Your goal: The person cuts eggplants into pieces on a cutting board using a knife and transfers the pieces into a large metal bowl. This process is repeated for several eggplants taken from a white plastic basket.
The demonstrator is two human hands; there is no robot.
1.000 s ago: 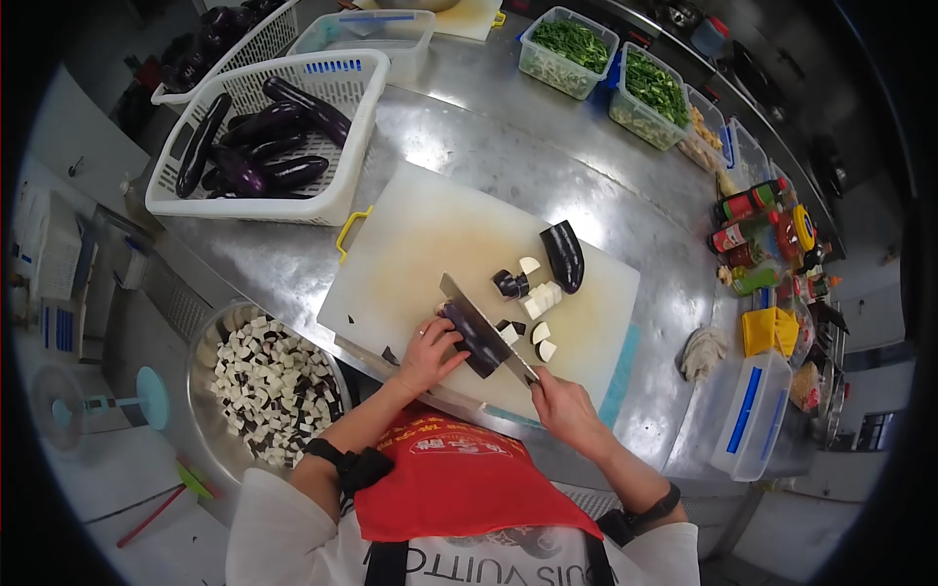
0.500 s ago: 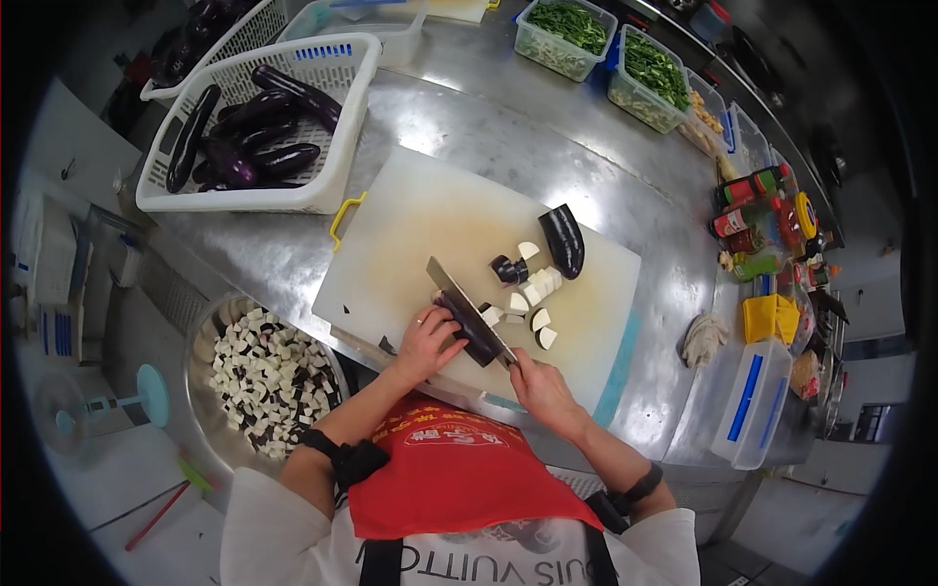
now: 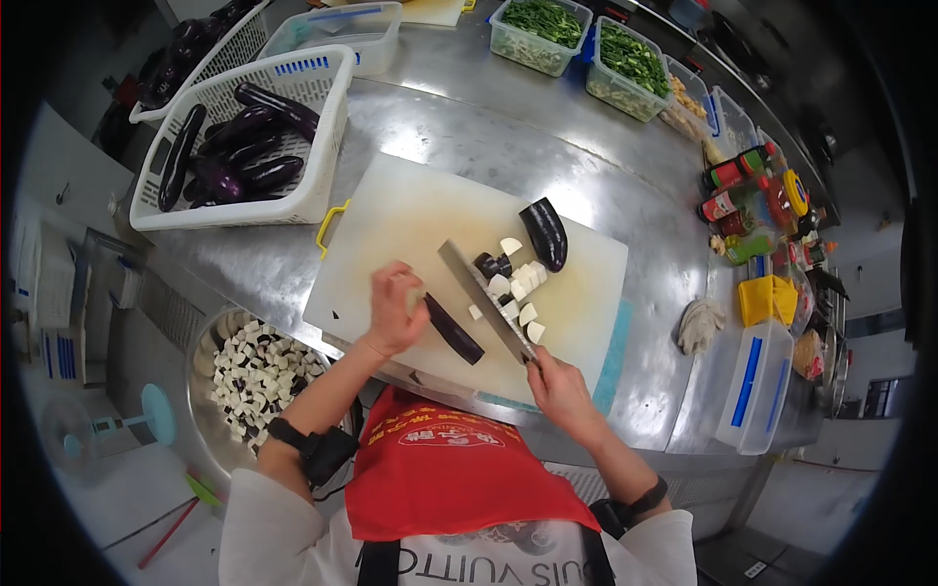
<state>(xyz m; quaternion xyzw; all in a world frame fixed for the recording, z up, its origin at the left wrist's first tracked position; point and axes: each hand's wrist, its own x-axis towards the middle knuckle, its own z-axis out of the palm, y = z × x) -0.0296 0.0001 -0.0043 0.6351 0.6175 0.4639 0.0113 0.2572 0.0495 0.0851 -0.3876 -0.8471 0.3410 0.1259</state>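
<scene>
A glossy, dark-purple eggplant piece (image 3: 454,330) lies on the white cutting board (image 3: 401,210). Beside its upper end the left hand (image 3: 394,311) curls, its grip unclear; the right hand (image 3: 563,388) clasps a cleaver (image 3: 481,293). Upside-down shirt (image 3: 469,559) lettering includes "VUITTO".

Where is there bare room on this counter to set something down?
The widest bare patch is steel counter between the white basket, cutting board and boxes of greens. A narrower strip lies between the board and the crumpled cloth. It is crowded around the knife and eggplant pieces, and among the bottles at right.
</scene>
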